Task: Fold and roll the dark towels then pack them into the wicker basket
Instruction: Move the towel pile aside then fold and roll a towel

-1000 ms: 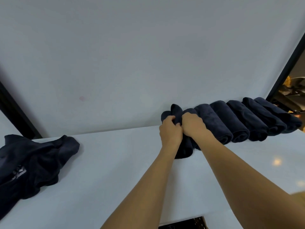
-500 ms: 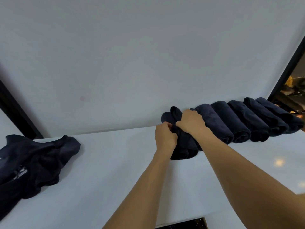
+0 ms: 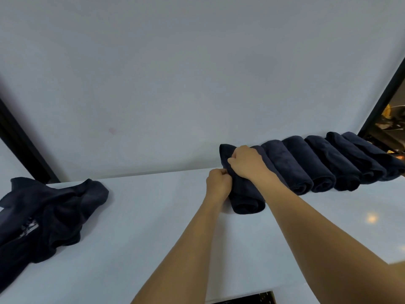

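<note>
Step in hand: While both hands bear on the end roll (image 3: 245, 200), the work is rolling, at the point of tightening and seating this towel; packing is not yet begun.
Right hand (image 3: 246, 163): curled over the top of the end roll, gripping it.
Left hand (image 3: 218, 183): fisted against the roll's 9 o'clock side; it seems to pinch the cloth's edge, though the fingers are turned away.
Towels: the end roll lies at 1 o'clock, touching the row of rolled towels (image 3: 317, 167) that runs off toward 2 o'clock along the wall (image 3: 197, 73); a heap of loose towels (image 3: 48, 211) waits at 9 o'clock.
Wicker basket: not in view.
Next move: probably letting go without the roll springing open, then a reach across to 9 o'clock for a loose towel.
Edges: the wall shuts off 12 o'clock; the table (image 3: 153, 238) ends near at 6 o'clock, so a roll nudged that way could drop.
Open room: bare tabletop between heap and rolls, enough to spread a towel.
</note>
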{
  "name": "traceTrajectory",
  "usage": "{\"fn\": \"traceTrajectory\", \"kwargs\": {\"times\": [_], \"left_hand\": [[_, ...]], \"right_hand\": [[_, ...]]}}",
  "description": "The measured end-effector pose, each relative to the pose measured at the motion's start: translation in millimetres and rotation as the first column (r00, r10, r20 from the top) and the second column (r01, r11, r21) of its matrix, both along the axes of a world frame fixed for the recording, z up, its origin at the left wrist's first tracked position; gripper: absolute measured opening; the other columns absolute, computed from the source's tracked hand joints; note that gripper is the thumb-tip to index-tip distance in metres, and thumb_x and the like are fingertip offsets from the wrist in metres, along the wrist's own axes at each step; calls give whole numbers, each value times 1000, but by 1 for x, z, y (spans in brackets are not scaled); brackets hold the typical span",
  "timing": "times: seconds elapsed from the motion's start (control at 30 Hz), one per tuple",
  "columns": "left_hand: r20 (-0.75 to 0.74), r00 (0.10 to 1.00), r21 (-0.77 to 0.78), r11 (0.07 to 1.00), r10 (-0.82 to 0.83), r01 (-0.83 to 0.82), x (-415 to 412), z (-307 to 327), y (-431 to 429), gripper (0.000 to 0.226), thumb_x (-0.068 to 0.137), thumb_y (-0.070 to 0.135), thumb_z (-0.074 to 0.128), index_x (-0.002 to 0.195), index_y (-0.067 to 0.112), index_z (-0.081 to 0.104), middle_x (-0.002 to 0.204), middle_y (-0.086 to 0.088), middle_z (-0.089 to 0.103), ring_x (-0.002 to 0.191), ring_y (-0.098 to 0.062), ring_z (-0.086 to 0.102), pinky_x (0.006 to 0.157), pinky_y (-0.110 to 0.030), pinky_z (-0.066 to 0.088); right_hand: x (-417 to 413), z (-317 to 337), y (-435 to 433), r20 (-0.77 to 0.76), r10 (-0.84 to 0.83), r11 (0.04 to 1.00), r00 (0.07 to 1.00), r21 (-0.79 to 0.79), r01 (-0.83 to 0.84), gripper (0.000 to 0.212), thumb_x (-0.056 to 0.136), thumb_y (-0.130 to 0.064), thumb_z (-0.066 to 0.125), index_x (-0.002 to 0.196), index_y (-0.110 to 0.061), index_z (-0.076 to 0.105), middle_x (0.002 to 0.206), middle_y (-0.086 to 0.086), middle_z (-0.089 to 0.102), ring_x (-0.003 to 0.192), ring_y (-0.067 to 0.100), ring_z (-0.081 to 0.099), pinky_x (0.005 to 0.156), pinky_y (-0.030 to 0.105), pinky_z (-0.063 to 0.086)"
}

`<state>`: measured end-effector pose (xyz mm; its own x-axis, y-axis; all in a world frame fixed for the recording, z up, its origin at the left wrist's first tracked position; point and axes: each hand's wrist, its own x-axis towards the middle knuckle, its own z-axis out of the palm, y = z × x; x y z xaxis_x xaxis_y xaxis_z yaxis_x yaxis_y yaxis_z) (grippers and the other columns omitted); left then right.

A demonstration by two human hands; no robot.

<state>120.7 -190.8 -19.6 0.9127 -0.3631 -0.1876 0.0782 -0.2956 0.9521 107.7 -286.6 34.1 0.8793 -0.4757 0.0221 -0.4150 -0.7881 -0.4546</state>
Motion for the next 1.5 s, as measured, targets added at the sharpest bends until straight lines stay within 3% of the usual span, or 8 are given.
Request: {"fn": "traceTrajectory", "kwargs": {"times": [0.1,0.23,0.43,0.7,0.97,1.13,1.3,1.5], "left_hand": [[-142,987,-165,981,79,-103,1,-5,8,31,72,40,52,79,10,56,79,-5,62,75,-27,56,68,-37,46],[-108,993,-189,980,45,-65,-5,-3,14,62,70,51,67,123,22,54,113,0,66,100,-18,66,89,-38,56],[-152,988,-66,998,6,-16,-14,4,30,24,89,8,52,113,12,52,90,-16,68,44,-15,58,39,-20,41],[-149,977,40,986,-153,160,-28,19,66,13,91,11,52,94,9,64,73,-4,69,50,-13,59,52,-23,45],[322,946,649,722,26,-241,1,34,233,22,91,21,48,103,6,59,91,-2,60,84,-23,59,70,-32,47],[478,876,730,524,68,-439,-2,30,332,14,84,31,60,77,20,54,81,1,63,70,-22,57,55,-28,38],[591,804,753,407,-72,-517,-7,6,341,22,92,17,52,113,14,48,107,-3,57,98,-27,58,62,-34,37],[562,825,641,596,66,-484,14,14,347,20,88,11,52,106,10,61,92,-6,65,85,-27,62,60,-32,42]], "right_hand": [[-1,-2,2,-77,63,998,995,-9,-63,20,92,-2,43,86,-2,63,86,10,65,77,25,61,65,35,51],[-8,-9,0,-63,130,991,989,-13,-131,29,94,-7,49,119,-13,63,121,5,63,108,24,58,92,34,49],[-8,-25,6,-103,142,973,984,-165,-158,53,87,-53,61,122,-16,47,113,9,49,99,28,53,76,34,45],[-6,-16,63,-98,86,704,991,-698,-130,34,97,-23,50,127,-11,43,124,11,50,109,27,53,67,31,36],[8,8,228,77,574,811,815,-187,-553,25,97,-22,45,117,-22,61,113,3,58,98,24,59,82,37,50],[28,-24,306,-39,623,781,781,89,-618,29,93,-22,51,123,-19,51,114,4,59,99,27,58,82,37,50],[39,-45,340,133,523,785,842,311,-536,22,96,-20,45,118,-23,45,108,-2,56,86,16,52,73,28,43],[45,-26,333,142,567,763,811,281,-583,31,87,-11,48,108,-28,62,110,-3,66,98,20,60,82,34,52]]}}
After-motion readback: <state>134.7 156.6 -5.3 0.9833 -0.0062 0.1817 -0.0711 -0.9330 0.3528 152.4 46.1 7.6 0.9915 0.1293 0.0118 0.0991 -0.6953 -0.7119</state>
